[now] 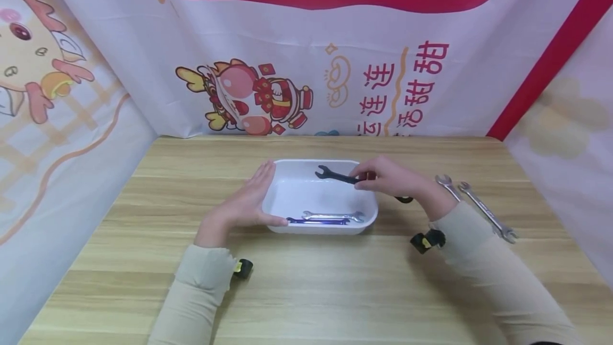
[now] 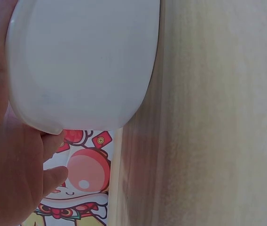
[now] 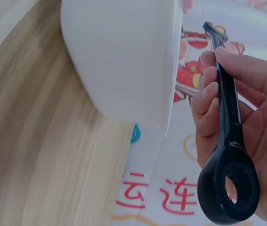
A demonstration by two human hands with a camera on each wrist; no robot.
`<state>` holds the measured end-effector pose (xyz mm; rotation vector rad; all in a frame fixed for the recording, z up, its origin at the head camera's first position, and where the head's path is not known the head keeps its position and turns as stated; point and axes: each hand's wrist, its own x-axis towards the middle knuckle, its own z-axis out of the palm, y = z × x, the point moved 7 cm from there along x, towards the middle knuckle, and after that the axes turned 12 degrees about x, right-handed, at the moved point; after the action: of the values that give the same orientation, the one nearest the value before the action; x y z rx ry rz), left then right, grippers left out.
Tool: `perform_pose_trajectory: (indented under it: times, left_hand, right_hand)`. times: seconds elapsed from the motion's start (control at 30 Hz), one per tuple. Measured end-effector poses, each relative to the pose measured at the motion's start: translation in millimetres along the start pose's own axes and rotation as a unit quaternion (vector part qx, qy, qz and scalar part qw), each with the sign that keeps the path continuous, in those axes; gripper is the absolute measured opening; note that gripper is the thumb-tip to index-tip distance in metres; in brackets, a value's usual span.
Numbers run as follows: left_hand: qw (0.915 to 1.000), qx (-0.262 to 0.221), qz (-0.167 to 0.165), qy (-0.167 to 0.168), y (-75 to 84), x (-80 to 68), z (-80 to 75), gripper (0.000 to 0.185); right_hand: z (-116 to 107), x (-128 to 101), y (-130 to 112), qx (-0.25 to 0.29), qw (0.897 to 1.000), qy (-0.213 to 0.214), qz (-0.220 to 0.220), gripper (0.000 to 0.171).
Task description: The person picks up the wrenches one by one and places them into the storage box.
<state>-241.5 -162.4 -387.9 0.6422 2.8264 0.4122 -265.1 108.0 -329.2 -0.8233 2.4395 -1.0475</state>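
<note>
A white rectangular tray [image 1: 276,190] stands in the middle of the wooden table. Inside it lie a silver wrench [image 1: 332,215] and a blue wrench [image 1: 317,221] near the front wall. My right hand [image 1: 388,177] grips a black wrench [image 1: 335,175] over the tray's back right corner, its open end pointing left. In the right wrist view the black wrench [image 3: 227,141] runs through my curled fingers, ring end nearest, beside the tray's outer wall [image 3: 124,61]. My left hand [image 1: 249,201] rests flat with straight fingers against the tray's left side [image 2: 82,61].
Two silver wrenches [image 1: 483,209] lie on the table to the right of my right wrist. Printed cloth banners [image 1: 306,68] wall in the table at the back and both sides. Bare wood [image 1: 306,292] stretches in front of the tray.
</note>
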Motion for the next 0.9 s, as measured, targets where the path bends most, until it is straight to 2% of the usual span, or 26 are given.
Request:
perform_pose_trajectory:
  times: [0.47,0.9]
  left_hand:
    - [1.0000,-0.001,0.003,0.005,1.7,-1.0,-0.7,0.139]
    - [1.0000,-0.007,0.000,0.006,1.8,-1.7,-0.9,0.140]
  right_hand:
    - [26.3,21.7,-22.3,-0.002,0.999,-0.036,-0.036,0.024]
    - [44.4,35.3,-35.9,-0.013,0.998,-0.053,-0.042,0.026]
